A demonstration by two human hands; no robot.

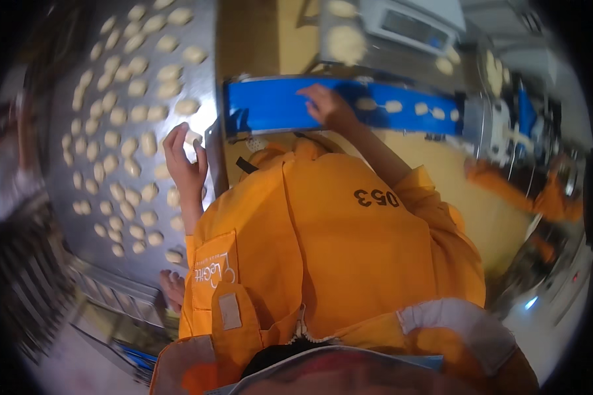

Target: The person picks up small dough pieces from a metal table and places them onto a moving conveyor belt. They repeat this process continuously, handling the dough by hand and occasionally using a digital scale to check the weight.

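My left hand (186, 164) is at the right edge of a metal table (158, 245), with thumb and fingers around a small pale dough piece (192, 137). Many similar oval dough pieces (137, 87) lie in loose rows across that table. Over a blue conveyor belt (270, 105) is my right hand (333, 110), its fingers stretched out to the left and apart, holding nothing I can see. Several dough pieces (393, 106) sit in a line on the belt, to the right of that hand.
Beyond the belt stands a white scale-like device (412, 26), with a dough mass (346, 45) beside it. Machinery (501, 131) is at the belt's right end. Another person's hand (172, 289) shows near the table's lower corner; a rack (20, 289) stands at left.
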